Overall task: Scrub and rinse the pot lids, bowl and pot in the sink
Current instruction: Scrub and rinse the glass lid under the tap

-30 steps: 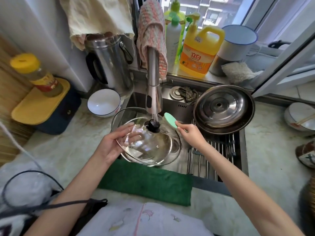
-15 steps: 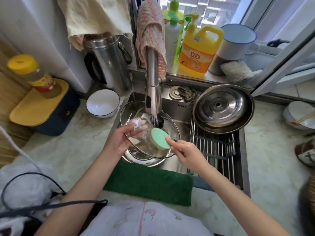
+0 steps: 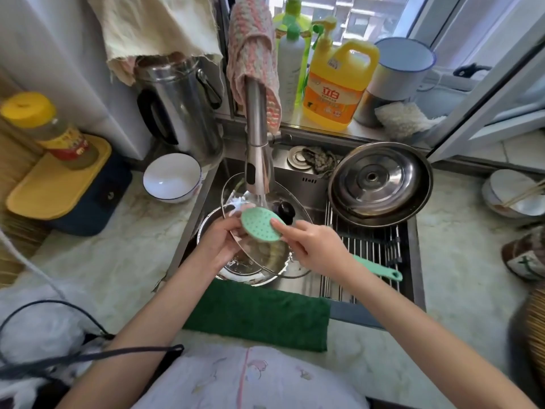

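While left hand grips one glass lid — right hand, one scrubber.

Single view, from a wide-angle camera worn on the person's head. It looks forward and steeply down over the sink and faces the window sill on the far side. Range is close: both forearms enter from the bottom edge, and the left hand and right hand meet near frame centre. The bench fills both side margins. Straight edges bow toward the borders.
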Action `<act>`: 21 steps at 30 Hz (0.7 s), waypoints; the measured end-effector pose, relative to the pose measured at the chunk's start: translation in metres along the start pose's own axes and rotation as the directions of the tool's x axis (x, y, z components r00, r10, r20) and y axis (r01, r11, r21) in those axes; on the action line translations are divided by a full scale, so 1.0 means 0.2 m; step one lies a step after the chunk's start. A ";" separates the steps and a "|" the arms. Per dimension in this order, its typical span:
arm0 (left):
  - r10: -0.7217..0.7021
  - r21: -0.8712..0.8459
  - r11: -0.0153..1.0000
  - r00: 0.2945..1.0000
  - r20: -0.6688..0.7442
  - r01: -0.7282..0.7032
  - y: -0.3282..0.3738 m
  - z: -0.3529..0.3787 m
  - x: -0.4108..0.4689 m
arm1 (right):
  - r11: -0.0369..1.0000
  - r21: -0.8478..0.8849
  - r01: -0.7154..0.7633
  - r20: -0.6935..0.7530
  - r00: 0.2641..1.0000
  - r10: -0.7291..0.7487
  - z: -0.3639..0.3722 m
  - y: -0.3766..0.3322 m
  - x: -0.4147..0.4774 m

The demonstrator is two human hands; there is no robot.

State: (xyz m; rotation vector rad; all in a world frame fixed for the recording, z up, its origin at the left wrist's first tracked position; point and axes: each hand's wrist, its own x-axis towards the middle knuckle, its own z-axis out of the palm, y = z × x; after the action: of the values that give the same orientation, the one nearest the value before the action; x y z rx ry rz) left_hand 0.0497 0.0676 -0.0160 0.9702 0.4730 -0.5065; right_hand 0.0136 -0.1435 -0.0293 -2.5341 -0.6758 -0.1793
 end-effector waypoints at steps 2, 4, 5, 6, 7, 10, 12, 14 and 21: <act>-0.027 -0.009 1.000 0.999 0.038 0.028 -0.01 0.00 0.01 | 0.996 -0.068 0.052 0.040 0.998 -0.050 -0.03 0.02 0.06; -0.048 -0.028 0.998 0.992 0.116 0.051 -0.01 -0.02 -0.01 | 0.994 -0.080 -0.070 0.037 0.997 0.073 -0.06 0.07 0.14; -0.059 -0.014 0.998 0.985 0.163 0.062 -0.01 -0.01 -0.02 | 0.977 -0.063 -0.203 0.027 0.978 0.205 -0.09 0.11 0.18; -0.070 0.012 0.998 0.975 0.209 0.069 -0.02 -0.01 -0.03 | 0.950 -0.043 -0.311 0.021 0.950 0.312 -0.11 0.14 0.21; -0.080 0.051 0.996 0.968 0.238 0.070 -0.03 0.00 -0.04 | 0.936 -0.031 -0.350 0.023 0.936 0.350 -0.13 0.15 0.24; -0.091 0.124 0.990 0.960 0.263 0.060 -0.05 0.03 -0.06 | 0.991 0.060 -0.123 0.087 0.989 0.117 -0.15 0.05 0.27; -0.099 0.105 0.992 0.962 0.253 0.074 -0.06 0.04 -0.06 | 0.999 0.032 -0.010 0.149 0.989 0.005 -0.14 0.02 0.25; -0.109 0.069 0.993 0.963 0.247 0.094 -0.07 0.04 -0.06 | 0.981 -0.060 -0.185 0.124 0.974 0.191 -0.15 0.11 0.28; -0.065 0.050 0.997 0.972 0.226 0.055 -0.07 0.05 -0.07 | 0.992 0.112 -0.053 0.187 0.982 0.031 -0.12 0.00 0.20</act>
State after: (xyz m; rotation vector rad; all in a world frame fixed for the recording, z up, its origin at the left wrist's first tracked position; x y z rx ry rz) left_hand 0.0318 0.0540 -0.0125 0.9277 0.2866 -0.6771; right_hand 0.0486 -0.1376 0.0022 -2.4694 -0.6815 0.1090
